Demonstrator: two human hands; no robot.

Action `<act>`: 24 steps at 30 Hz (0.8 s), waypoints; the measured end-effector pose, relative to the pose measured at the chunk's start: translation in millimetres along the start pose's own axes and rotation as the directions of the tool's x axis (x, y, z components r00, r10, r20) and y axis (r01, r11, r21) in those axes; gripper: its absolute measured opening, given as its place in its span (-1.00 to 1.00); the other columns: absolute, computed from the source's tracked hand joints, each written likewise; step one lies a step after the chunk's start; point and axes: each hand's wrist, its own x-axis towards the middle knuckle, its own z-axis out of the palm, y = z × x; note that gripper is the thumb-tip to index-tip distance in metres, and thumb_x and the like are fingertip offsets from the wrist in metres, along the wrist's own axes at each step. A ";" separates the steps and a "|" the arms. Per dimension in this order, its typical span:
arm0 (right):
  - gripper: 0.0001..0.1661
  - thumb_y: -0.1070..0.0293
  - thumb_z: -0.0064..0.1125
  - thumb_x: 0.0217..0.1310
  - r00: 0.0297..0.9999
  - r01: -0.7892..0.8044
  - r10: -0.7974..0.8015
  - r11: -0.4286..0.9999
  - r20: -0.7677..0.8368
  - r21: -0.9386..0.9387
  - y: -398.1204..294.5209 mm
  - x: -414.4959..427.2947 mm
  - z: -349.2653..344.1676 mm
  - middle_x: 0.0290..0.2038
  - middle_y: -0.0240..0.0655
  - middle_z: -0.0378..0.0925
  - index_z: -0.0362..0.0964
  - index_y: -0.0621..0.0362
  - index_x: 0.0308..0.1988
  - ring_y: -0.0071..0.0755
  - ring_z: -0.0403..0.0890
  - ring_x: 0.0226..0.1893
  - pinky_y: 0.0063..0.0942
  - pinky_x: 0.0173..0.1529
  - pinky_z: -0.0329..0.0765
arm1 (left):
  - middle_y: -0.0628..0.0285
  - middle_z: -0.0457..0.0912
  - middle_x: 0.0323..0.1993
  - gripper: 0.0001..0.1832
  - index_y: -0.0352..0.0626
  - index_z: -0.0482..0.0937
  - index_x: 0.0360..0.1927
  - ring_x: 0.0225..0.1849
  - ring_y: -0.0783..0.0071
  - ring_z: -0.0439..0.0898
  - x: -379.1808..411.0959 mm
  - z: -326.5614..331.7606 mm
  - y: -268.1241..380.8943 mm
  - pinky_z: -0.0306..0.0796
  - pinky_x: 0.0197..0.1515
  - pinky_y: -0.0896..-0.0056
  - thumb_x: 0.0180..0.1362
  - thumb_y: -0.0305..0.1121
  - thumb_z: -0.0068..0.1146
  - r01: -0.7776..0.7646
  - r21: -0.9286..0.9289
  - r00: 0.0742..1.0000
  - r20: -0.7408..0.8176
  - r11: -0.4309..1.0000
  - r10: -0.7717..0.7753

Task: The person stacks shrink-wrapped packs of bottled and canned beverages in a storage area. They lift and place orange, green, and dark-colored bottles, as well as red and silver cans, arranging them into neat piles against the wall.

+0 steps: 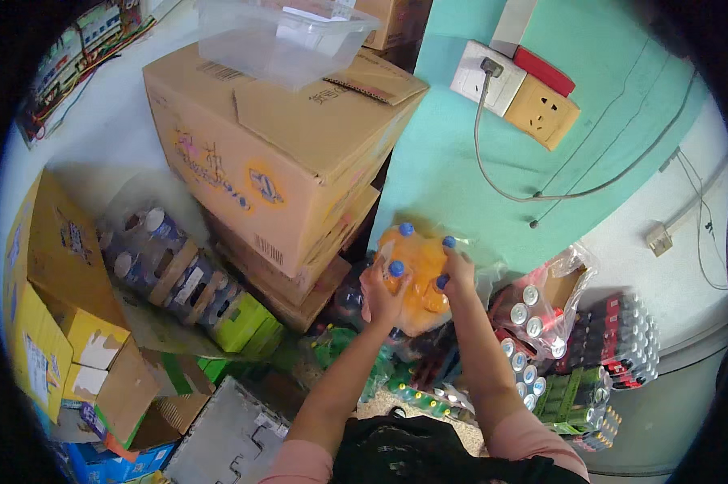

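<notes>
Both hands are on a plastic-wrapped pack of orange drink bottles (421, 284) with blue caps, in front of the person beside the turquoise wall. My left hand (383, 291) grips the pack's left side, close around a blue-capped bottle neck. On the right side, my right hand (459, 272) holds the pack between two blue caps. Clear wrap bulges out past the right hand. Below the pack lie dark bottles and a wrapped bundle of green bottles (346, 351); whether the pack rests on them cannot be told.
Large cardboard boxes (237, 181) are stacked at left, a clear plastic bin (285, 48) on top. Wrapped drink cans (530, 320) and packs of dark bottles (618, 339) stand at right. Open cartons (67, 290) fill the far left. A cable (503, 192) hangs from a wall socket.
</notes>
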 end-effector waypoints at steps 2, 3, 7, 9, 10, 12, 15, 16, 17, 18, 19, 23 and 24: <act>-0.81 0.36 0.10 0.04 0.995 -0.068 0.081 0.979 -0.062 0.191 -8.4 -21.6 2.0 -0.60 -0.38 0.30 0.29 0.23 -0.40 -0.51 0.32 -0.69 -0.47 -0.67 0.23 | -0.03 0.27 0.01 -0.30 -0.14 0.27 0.13 0.06 0.05 0.24 9.2 -1.4 -0.4 0.15 0.09 0.16 -0.09 -0.17 0.26 -0.117 -0.001 0.993 0.035 0.993 0.117; -0.81 0.35 0.09 0.05 0.995 -0.029 0.052 0.969 -0.089 0.245 -9.0 -22.3 0.5 -0.60 -0.38 0.30 0.29 0.23 -0.40 -0.51 0.33 -0.68 -0.47 -0.66 0.24 | -0.01 0.28 0.00 -0.34 -0.14 0.30 0.10 0.05 0.05 0.25 21.2 -1.1 2.4 0.16 0.08 0.15 -0.10 -0.18 0.26 -0.209 0.030 0.976 0.070 0.977 0.206; -0.79 0.31 0.08 0.08 0.987 -0.019 0.053 0.977 -0.155 0.212 -6.8 -15.3 -16.3 -0.59 -0.39 0.31 0.33 0.22 -0.35 -0.54 0.36 -0.64 -0.48 -0.60 0.29 | 0.03 0.31 -0.02 -0.48 -0.13 0.38 -0.03 0.03 0.03 0.27 35.2 11.0 2.9 0.17 0.06 0.13 -0.11 -0.24 0.24 -0.343 0.018 0.929 0.157 0.939 0.336; -0.77 0.30 0.09 0.08 0.982 -0.021 0.046 0.991 -0.184 0.135 9.1 0.2 -15.6 -0.57 -0.39 0.33 0.34 0.23 -0.31 -0.54 0.37 -0.61 -0.48 -0.56 0.33 | 0.02 0.31 -0.02 -0.50 -0.15 0.38 -0.06 0.03 0.04 0.28 37.8 11.5 -3.9 0.18 0.06 0.13 -0.11 -0.26 0.24 -0.325 0.028 0.937 0.147 0.945 0.318; -0.76 0.30 0.09 0.08 0.981 -0.027 0.054 0.989 -0.184 0.148 5.8 -2.4 -6.9 -0.55 -0.39 0.34 0.35 0.24 -0.29 -0.53 0.36 -0.59 -0.47 -0.53 0.33 | 0.02 0.30 -0.01 -0.49 -0.16 0.37 -0.04 0.03 0.05 0.28 41.4 9.3 -11.3 0.18 0.08 0.14 -0.10 -0.29 0.23 -0.319 0.024 0.937 0.161 0.947 0.311; -0.74 0.30 0.08 0.08 0.979 -0.019 0.033 0.997 -0.201 0.071 2.5 -6.4 7.8 -0.52 -0.38 0.35 0.34 0.26 -0.27 -0.50 0.35 -0.55 -0.45 -0.48 0.35 | -0.02 0.31 0.00 -0.45 -0.19 0.34 0.00 0.04 0.01 0.29 46.5 7.5 -25.1 0.17 0.10 0.11 -0.10 -0.26 0.22 -0.305 -0.027 0.941 0.147 0.952 0.306; -0.69 0.30 0.10 0.06 0.992 0.038 -0.044 0.998 -0.122 -0.054 5.4 -2.8 12.2 -0.46 -0.31 0.37 0.31 0.30 -0.25 -0.44 0.38 -0.48 -0.42 -0.41 0.37 | -0.07 0.32 0.01 -0.40 -0.22 0.32 0.04 0.06 -0.02 0.29 52.9 -1.1 -30.5 0.16 0.10 0.08 -0.08 -0.20 0.22 -0.245 -0.090 0.949 0.182 0.965 0.258; -0.66 0.30 0.11 0.06 0.995 0.064 -0.069 0.995 -0.072 -0.071 7.6 -0.3 9.4 -0.44 -0.28 0.37 0.30 0.32 -0.23 -0.42 0.39 -0.46 -0.41 -0.39 0.38 | -0.07 0.31 0.02 -0.40 -0.22 0.32 0.04 0.08 -0.02 0.28 52.1 -2.1 -28.1 0.16 0.11 0.08 -0.08 -0.20 0.22 -0.222 -0.096 0.951 0.196 0.970 0.237; -0.64 0.30 0.12 0.04 0.993 0.074 -0.084 0.989 -0.079 -0.129 13.8 6.8 3.1 -0.41 -0.23 0.38 0.28 0.34 -0.22 -0.39 0.41 -0.42 -0.39 -0.35 0.39 | -0.06 0.30 0.03 -0.38 -0.21 0.30 0.06 0.09 -0.01 0.26 49.3 0.9 -24.1 0.15 0.12 0.08 -0.07 -0.20 0.22 -0.245 -0.049 0.950 0.187 0.968 0.250; -0.61 0.30 0.13 0.03 0.992 0.082 -0.098 0.979 -0.077 -0.184 14.2 10.5 3.0 -0.38 -0.17 0.39 0.27 0.36 -0.21 -0.35 0.42 -0.39 -0.38 -0.31 0.39 | -0.05 0.30 0.04 -0.37 -0.20 0.28 0.08 0.11 -0.01 0.24 49.7 1.4 -16.9 0.14 0.13 0.09 -0.06 -0.20 0.21 -0.268 0.004 0.949 0.174 0.963 0.263; -0.58 0.31 0.14 0.01 0.991 0.090 -0.111 0.967 -0.077 -0.239 16.0 11.4 -0.1 -0.36 -0.12 0.39 0.25 0.38 -0.20 -0.31 0.44 -0.36 -0.36 -0.27 0.40 | -0.04 0.29 0.05 -0.36 -0.19 0.25 0.10 0.13 -0.01 0.22 47.4 1.7 -9.5 0.13 0.14 0.09 -0.06 -0.21 0.21 -0.290 0.056 0.947 0.163 0.955 0.278; -0.21 0.27 0.22 -0.07 0.631 0.529 -0.769 0.519 -0.098 -0.671 31.3 -54.6 -11.1 -0.06 0.11 0.23 0.04 0.36 0.11 0.02 0.27 0.00 -0.16 0.10 0.19 | 0.00 0.23 0.11 -0.22 -0.19 0.09 0.18 0.17 0.03 0.17 25.4 -1.9 8.7 0.02 0.17 0.02 -0.06 -0.16 0.23 -0.369 0.314 0.927 0.196 0.875 0.321; -0.13 0.27 0.22 -0.08 0.715 0.531 -0.699 0.545 -0.002 -0.649 30.6 -72.2 -11.4 -0.01 0.11 0.19 -0.04 0.31 0.16 0.04 0.21 0.04 -0.13 0.13 0.15 | 0.02 0.23 0.11 -0.23 -0.18 0.10 0.18 0.17 0.05 0.17 25.9 1.6 7.3 0.02 0.17 0.01 -0.05 -0.13 0.22 -0.379 0.342 0.924 0.189 0.860 0.332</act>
